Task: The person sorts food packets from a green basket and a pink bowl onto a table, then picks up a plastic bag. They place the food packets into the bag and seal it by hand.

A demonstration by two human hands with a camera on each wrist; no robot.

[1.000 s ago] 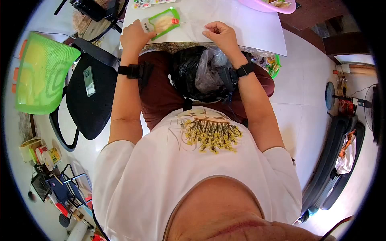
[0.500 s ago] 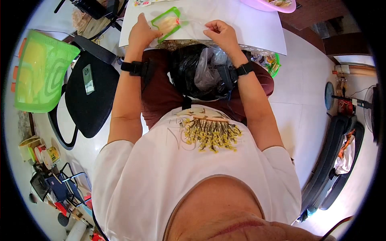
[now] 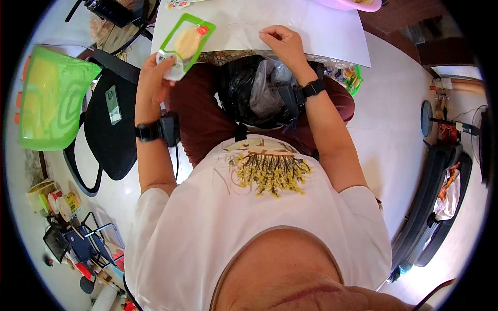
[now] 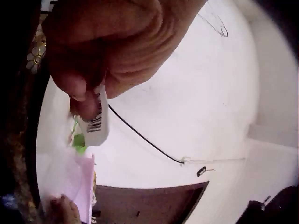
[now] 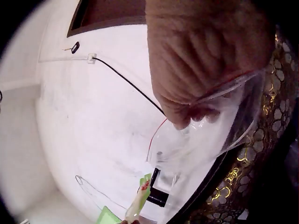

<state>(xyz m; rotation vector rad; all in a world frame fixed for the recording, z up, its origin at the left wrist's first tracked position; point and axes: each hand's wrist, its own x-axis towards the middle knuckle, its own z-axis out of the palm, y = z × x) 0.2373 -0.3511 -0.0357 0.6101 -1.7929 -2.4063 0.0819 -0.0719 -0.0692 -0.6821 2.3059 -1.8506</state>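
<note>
My left hand (image 3: 150,85) pinches one end of a flat green-edged packet (image 3: 188,42) with pale contents behind its window. The packet is tilted, off to the left over the table's front edge. In the left wrist view, a barcode shows on the white end of the packet (image 4: 97,133), right below the thumb and fingers. My right hand (image 3: 288,49) pinches a clear plastic bag (image 5: 187,147) near its red-lined edge. The bag hangs loosely, its film hardly visible against the white table in the head view.
The white table (image 3: 332,39) bears a pink basin (image 3: 358,4) at the far right and other packets (image 3: 179,4) at the far left. A black plastic bag (image 3: 236,88) hangs between the knees. To the left stands a black chair (image 3: 104,140) with a phone (image 3: 114,103) on its seat.
My left hand has picked up the green-edged packet and moved it left, towards the body, away from the clear bag. My right hand has stayed nearly still with the bag.
</note>
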